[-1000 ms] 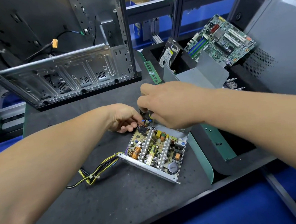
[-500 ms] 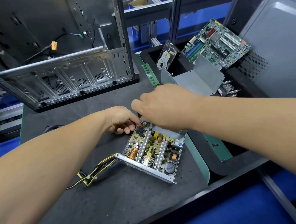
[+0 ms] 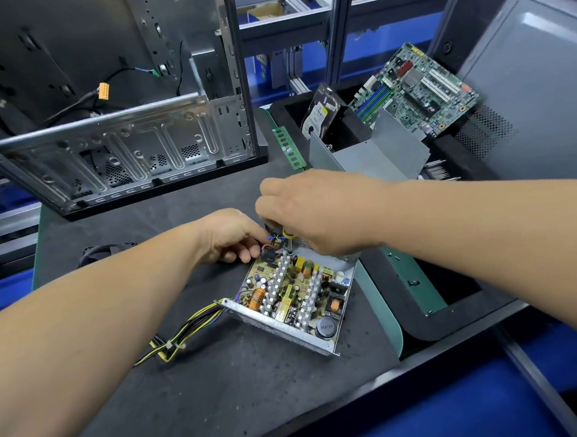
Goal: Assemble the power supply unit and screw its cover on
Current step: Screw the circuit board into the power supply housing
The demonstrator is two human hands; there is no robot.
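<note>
Yellow and black show under the right hand, where a small screwdriver is gripped by curled fingers and its tip is set down at the far end of the circuit board. The left hand is laid on the mat at the far left corner of the power supply unit, its fingers curled against the wires and the dark coil there; whether anything is actually pinched cannot be told.

The unit is placed near the middle of the dark mat, open at the top, so that heat sinks, copper coils and capacitors are seen inside its metal tray. A bundle of yellow and black cables is led out from its near left corner across the mat.

Beyond the right hand, a bent grey metal cover is propped in a black bin, with a hard drive and a green motherboard behind it. A green memory stick is laid beside the bin. An open computer case is stood at the far left of the mat.
</note>
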